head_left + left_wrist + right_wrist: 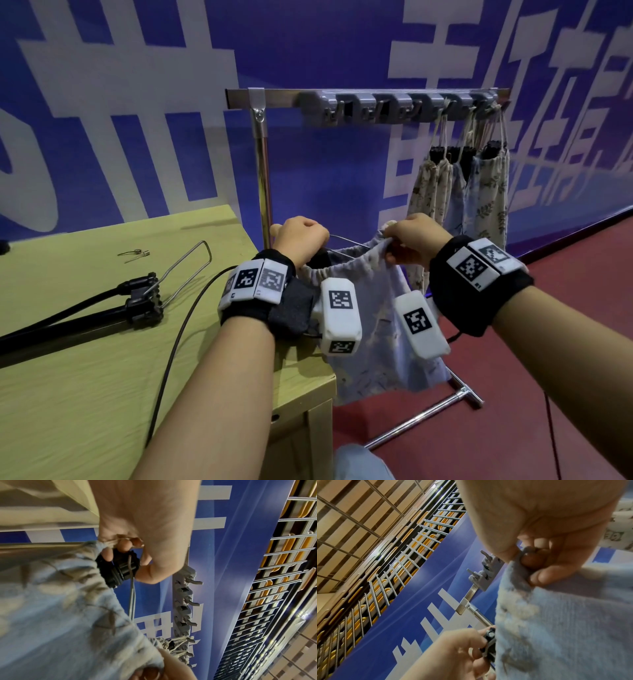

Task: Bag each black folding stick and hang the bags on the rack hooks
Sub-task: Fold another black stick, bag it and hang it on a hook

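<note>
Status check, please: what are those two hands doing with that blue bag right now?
Left hand grips bag rim and black folding stick. Right hand pinches blue bag rim. Bag not yet hung; empty rack hooks unobstructed.

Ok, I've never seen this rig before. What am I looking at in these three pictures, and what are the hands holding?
No machine here: a person's two bare hands, with marker bands on the wrists. The big picture comes from a head camera looking down; the other two come from cameras on each wrist, looking along the fingers. The left hand and right hand hold open the mouth of a pale blue cloth bag. The left hand also grips the black end of a folding stick that sits in the bag. On the table lies another black folding stick. On the rack hooks, filled bags already hang.
</note>
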Motion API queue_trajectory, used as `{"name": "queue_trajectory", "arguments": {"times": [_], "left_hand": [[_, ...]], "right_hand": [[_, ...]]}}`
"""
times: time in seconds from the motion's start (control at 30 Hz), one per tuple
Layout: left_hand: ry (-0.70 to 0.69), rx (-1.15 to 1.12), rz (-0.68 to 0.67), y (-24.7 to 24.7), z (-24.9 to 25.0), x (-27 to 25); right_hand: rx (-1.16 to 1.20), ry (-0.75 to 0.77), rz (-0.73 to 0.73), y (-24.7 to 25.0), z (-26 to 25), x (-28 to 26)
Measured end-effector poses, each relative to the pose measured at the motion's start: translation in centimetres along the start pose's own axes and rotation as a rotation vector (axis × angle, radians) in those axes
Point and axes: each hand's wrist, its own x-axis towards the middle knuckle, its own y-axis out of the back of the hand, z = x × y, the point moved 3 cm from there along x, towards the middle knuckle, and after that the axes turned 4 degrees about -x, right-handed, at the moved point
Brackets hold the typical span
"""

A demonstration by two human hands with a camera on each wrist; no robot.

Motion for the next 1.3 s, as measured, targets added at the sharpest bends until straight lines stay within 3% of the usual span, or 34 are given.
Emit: {"name": "queue_trajectory", "arguments": {"times": [0.17,0.3,0.43,0.57,0.67,0.87,1.0,1.3], "left_hand": [[-0.094,0.227,-0.067,0.2,-0.2,0.2],[-0.114,0.282,-0.028,0.6,0.0,0.2],[-0.128,0.016,0.006,0.6,0.4,0.1],[-0.080,-0.220,0.050,0.7,0.2,0.7],[-0.010,-0.346,0.102,1.0,-0.4,1.1],[0.061,-0.526,0.086,0.9,-0.6,1.1],[0.044,-0.529,0.096,1.0,-0.6,1.0],[-0.057,-0.573,0.101,0.9,0.2,0.4]], "right_hand": [[0.056,0.014,0.037,0.7,-0.1,0.3],[-0.018,0.013,0.021,0.7,-0.3,0.2],[-0.130,-0.041,0.025,1.0,0.4,0.5],[-0.288,0.010,0.083,1.9,1.9,1.3],[-0.149,-0.026,0.105,2.3,2.8,2.0],[0.421,-0.164,0.022,1.8,4.2,2.5],[0.440,-0.133,0.059,2.3,3.9,2.3],[0.561,0.120,0.060,1.8,3.2,1.9]]}}
